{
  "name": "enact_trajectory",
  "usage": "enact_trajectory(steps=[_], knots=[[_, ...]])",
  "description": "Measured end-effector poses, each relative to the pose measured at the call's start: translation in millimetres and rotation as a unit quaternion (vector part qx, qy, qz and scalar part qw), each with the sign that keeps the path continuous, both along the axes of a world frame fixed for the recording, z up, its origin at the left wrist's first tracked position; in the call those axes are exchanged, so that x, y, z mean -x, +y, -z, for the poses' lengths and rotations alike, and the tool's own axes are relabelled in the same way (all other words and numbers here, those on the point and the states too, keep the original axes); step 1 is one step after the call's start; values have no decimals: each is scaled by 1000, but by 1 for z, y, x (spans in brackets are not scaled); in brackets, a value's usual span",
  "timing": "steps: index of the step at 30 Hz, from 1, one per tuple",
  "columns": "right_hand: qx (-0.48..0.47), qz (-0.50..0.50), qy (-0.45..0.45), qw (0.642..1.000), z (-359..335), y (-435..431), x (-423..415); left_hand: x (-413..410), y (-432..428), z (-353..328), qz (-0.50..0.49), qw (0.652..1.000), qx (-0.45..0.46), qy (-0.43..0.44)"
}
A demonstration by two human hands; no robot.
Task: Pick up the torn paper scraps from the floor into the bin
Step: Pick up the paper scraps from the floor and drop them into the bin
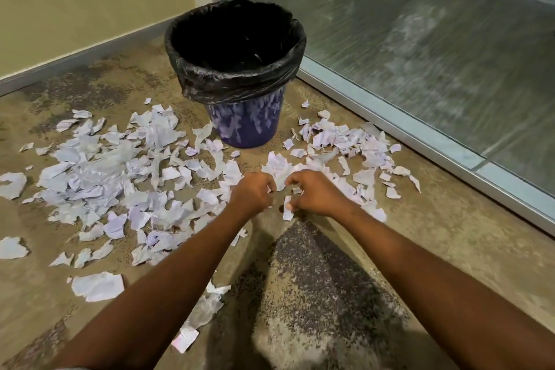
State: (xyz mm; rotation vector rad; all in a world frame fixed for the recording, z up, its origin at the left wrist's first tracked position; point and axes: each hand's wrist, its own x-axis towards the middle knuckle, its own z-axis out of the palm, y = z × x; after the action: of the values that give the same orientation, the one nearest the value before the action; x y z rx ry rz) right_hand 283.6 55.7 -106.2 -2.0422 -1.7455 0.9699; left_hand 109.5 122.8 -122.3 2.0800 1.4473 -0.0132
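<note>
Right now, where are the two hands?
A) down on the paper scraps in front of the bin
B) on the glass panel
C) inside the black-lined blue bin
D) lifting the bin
A: the left hand and right hand both curl on torn white paper scraps on the speckled brown floor, on the near side of the blue plastic bin with its black bag liner.

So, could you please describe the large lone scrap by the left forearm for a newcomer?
From the blue bin, follow the left forearm back toward the camera. The scrap lies just left of it, broad, flat and apart from the main litter.
</note>
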Motion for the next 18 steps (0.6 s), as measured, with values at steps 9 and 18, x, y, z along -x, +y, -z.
enact_trajectory(steps=[9,18], knots=[[-72,-150,-180,969,40,-23,26,12,-9,37,36,995,-91,13],[-96,-97,-195,971,45,-26,30,1,4,30,1,985,-145,-92]])
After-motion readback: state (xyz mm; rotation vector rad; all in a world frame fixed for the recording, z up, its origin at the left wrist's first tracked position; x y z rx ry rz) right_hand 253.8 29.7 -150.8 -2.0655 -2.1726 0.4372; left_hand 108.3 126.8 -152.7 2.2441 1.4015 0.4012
